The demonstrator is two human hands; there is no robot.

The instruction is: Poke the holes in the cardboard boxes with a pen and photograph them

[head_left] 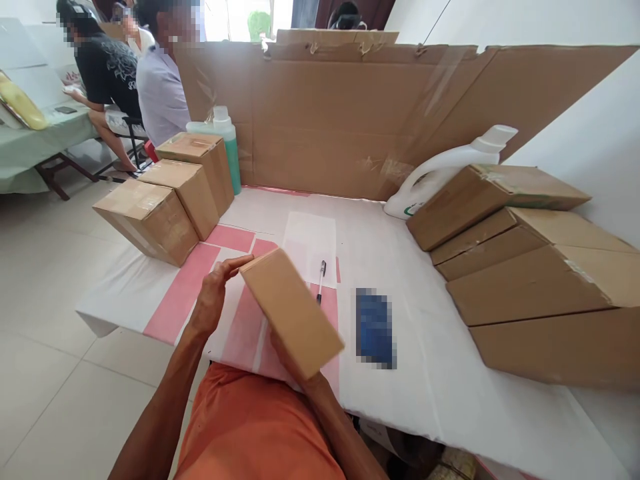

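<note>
A small brown cardboard box [294,313] is held tilted above the near edge of the table, slightly blurred. My right hand [284,357] is closed on it from beneath, its fingers mostly hidden by the box. At the box's upper left corner is my left hand [215,293], its fingers stretched out and the tips at the edge; whether they press on it I cannot tell. Just beyond the box lies a pen [323,270], partly over a white sheet of paper [310,240]. A blurred-out dark blue item [375,329] rests to the right of the pen.
Several cardboard boxes [530,280] are stacked at the right, beside a white jug [450,170]. More boxes [150,213] stand at the left, near a bottle of green liquid [233,157]. A cardboard screen [330,113] closes the back. Other people [107,67] sit beyond, at left.
</note>
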